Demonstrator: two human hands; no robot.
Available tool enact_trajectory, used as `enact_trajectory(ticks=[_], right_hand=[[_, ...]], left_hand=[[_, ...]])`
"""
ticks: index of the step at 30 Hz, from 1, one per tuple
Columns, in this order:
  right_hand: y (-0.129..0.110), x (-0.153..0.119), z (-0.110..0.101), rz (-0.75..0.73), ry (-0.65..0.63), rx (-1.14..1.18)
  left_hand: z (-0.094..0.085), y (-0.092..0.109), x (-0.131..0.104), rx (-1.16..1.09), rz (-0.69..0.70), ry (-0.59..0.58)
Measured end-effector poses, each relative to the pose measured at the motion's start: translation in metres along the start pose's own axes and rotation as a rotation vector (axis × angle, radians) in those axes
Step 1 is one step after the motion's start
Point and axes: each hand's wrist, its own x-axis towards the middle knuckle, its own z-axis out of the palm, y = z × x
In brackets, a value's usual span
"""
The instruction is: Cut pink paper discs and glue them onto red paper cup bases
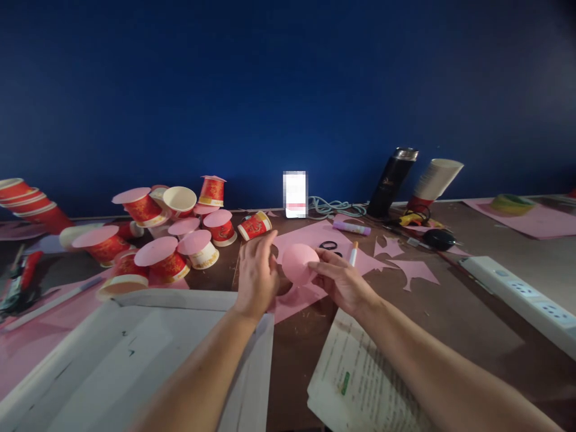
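A pink paper disc [297, 264] is pinched at its right edge between the thumb and fingers of my right hand [339, 279]. To the left of the disc, my left hand [258, 273] is raised with its thumb apart from the fingers and holds nothing. Under and behind both hands lies a pink paper sheet [310, 237]. Black-handled scissors [328, 245], partly hidden, rest on it beside a white marker with an orange end [353, 254]. A purple glue stick [351, 228] lies farther back. A red paper cup [255, 226] lies on its side just behind my left hand.
Several red cups with pink discs [156, 255] crowd the left. A white box lid [148, 360] and printed papers [360, 378] lie nearer. Farther back are a lit phone [296, 195] and black flask [393, 183]; a power strip [522, 294] lies right, paper scraps [416, 272] centre-right.
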Motion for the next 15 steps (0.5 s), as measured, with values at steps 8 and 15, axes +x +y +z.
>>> enact_trajectory(ticks=[8, 15], right_hand=[[-0.003, -0.002, -0.001, -0.048, -0.03, -0.079], [0.0, -0.001, -0.002, -0.068, -0.047, -0.158]], left_hand=[[-0.002, -0.003, 0.007, -0.868, -0.744, -0.349], [-0.003, 0.013, 0.002, -1.101, -0.94, -0.51]])
